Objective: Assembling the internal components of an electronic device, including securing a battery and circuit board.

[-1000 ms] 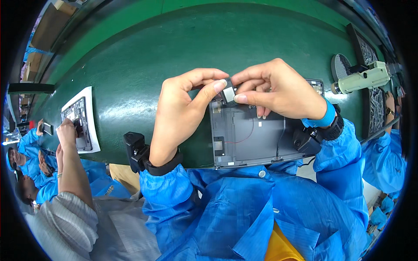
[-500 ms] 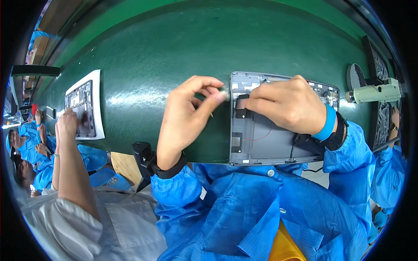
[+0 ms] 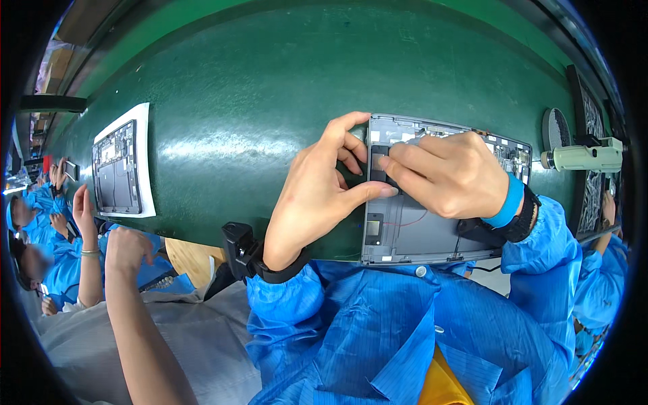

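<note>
Where the open tablet case point(image 3: 432, 229) lies, both hands, left hand point(image 3: 320, 192) and right hand point(image 3: 449, 175), fingertips pinched on its small black part point(image 3: 379, 164).

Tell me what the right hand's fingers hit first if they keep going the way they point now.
The right hand points left across the open grey device shell. Its fingertips rest on a small dark part near the shell's left edge; straight on, they would probably meet the left hand's fingers, though depth is unclear.
</note>
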Demonstrator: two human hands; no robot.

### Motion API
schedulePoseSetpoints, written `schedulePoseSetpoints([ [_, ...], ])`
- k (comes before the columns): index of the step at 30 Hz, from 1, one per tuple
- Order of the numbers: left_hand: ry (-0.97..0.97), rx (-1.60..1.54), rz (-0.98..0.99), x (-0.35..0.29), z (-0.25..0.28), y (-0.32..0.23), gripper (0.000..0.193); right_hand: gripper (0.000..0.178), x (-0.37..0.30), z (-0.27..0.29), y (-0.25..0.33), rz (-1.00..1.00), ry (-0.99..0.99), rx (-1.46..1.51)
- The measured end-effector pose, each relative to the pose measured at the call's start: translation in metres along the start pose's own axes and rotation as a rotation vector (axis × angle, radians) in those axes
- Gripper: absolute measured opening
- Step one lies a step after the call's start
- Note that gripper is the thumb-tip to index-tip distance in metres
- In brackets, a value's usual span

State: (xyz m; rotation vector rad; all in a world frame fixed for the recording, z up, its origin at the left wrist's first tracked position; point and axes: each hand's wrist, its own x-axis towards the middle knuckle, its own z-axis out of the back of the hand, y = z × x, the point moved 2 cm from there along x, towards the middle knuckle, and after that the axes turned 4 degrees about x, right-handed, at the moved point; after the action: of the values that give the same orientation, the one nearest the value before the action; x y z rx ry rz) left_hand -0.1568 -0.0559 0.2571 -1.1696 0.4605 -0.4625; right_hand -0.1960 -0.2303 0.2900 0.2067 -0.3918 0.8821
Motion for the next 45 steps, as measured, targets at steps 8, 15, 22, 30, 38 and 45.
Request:
schedulePoseSetpoints([
  [8, 0.035, 0.057, 0.018, 0.002, -0.002, -0.004, 0.086, 0.017, -0.005, -0.002, -0.006, -0.084, 0.009, 0.141],
  [15, 0.051, 0.011, 0.035, 0.002, -0.001, -0.005, 0.083, 0.014, -0.008, -0.004, -0.009, -0.141, -0.031, 0.269],
  [22, 0.033, -0.054, 0.047, 0.002, -0.003, -0.003, 0.075, 0.013, -0.011, -0.007, -0.008, -0.184, 0.0, 0.313],
  [30, -0.014, 0.035, 0.106, 0.005, -0.008, -0.012, 0.069, 0.015, -0.014, -0.012, -0.012, -0.255, -0.116, 0.448],
  [38, 0.003, -0.027, 0.128, 0.011, -0.011, -0.011, 0.066, 0.018, -0.018, -0.005, -0.013, -0.31, -0.114, 0.467],
  [45, 0.161, 0.086, 0.345, 0.012, 0.006, -0.004, 0.066, 0.017, -0.037, 0.061, -0.01, -0.354, -0.255, 0.379],
])
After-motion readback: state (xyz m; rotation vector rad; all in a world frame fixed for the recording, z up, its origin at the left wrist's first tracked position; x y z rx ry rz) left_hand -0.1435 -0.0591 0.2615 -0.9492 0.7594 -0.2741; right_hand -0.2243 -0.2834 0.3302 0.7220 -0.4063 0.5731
